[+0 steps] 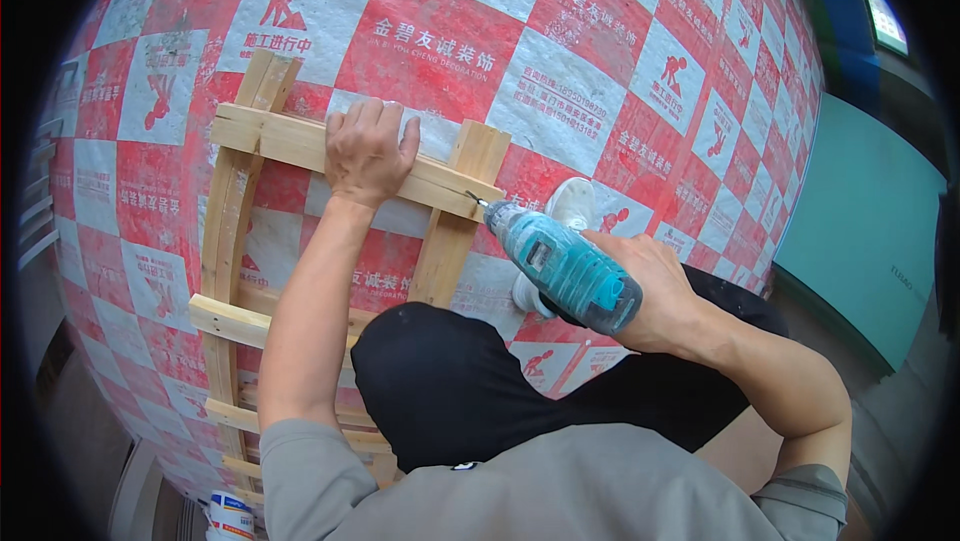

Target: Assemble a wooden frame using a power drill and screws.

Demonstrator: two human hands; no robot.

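Kneeling or crouching in black trousers (440, 371) over a ladder-like frame of pale wooden strips, laid on red-and-white checkered floor sheeting (560, 101).

Left hand (372, 151): closed over the middle of a pale, flat wooden crosspiece (290, 136), bent past its far edge, thumb set apart; fingertips hidden.

Right hand (650, 286): wrapped around the rear of a teal-and-dark power drill (560, 256); handle mostly hidden, trigger position impossible to tell.

Slim metal drill bit (478, 200): aimed leftward at the crosspiece's right end, above the right wooden upright (445, 251); contact with wood unclear.

Crosspiece: lying across both the right upright and the left wooden upright (228, 231), near their far ends.

Nearby: white shoe (572, 203) just beyond the drill; pale green flat panel (860, 231) at far right; white container with blue-and-red label (232, 516) at lower left.
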